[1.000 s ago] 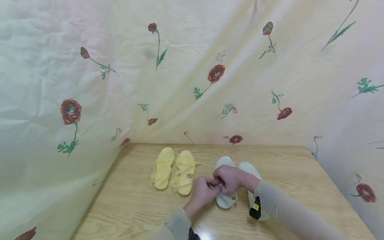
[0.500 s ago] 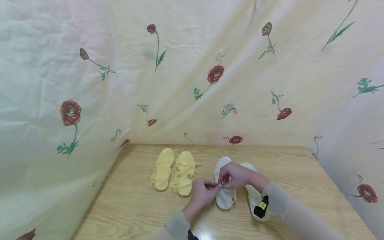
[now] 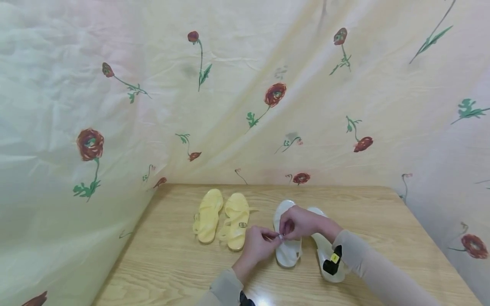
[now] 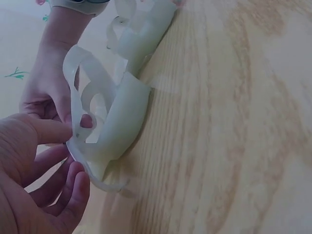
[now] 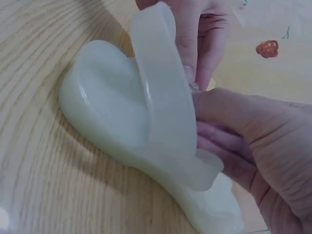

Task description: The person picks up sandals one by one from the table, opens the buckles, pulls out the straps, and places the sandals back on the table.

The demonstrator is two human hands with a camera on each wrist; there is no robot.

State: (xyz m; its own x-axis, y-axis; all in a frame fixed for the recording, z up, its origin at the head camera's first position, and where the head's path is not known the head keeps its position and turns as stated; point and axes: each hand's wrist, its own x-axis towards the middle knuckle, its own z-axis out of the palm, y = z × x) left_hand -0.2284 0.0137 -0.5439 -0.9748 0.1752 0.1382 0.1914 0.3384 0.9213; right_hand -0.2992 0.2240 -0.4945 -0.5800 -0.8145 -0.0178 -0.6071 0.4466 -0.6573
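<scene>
A whitish sandal (image 3: 286, 256) lies on the table between my hands, heel end toward me. From its left side, my left hand (image 3: 257, 245) pinches the end of its ankle strap near a small buckle (image 5: 194, 87). My right hand (image 3: 300, 222) reaches over the sandal and pinches the strap at the same spot, fingertips meeting those of the left. In the right wrist view the strap (image 5: 165, 87) arches up above the heel. A loose strap tip (image 4: 114, 186) sticks out below the left fingers in the left wrist view. The right fingers partly hide the buckle.
The matching white sandal (image 3: 323, 251) stands just to the right, partly under the right wrist and its black camera (image 3: 332, 263). Two yellow sandals (image 3: 208, 216) sit to the left on the wooden table (image 3: 164, 255). A flower-patterned cloth (image 3: 229, 127) hangs behind.
My right hand has shifted slightly right and its fingers now pinch lower, near the left fingertips, uncovering more of the sandal. The left hand stays nearly in place.
</scene>
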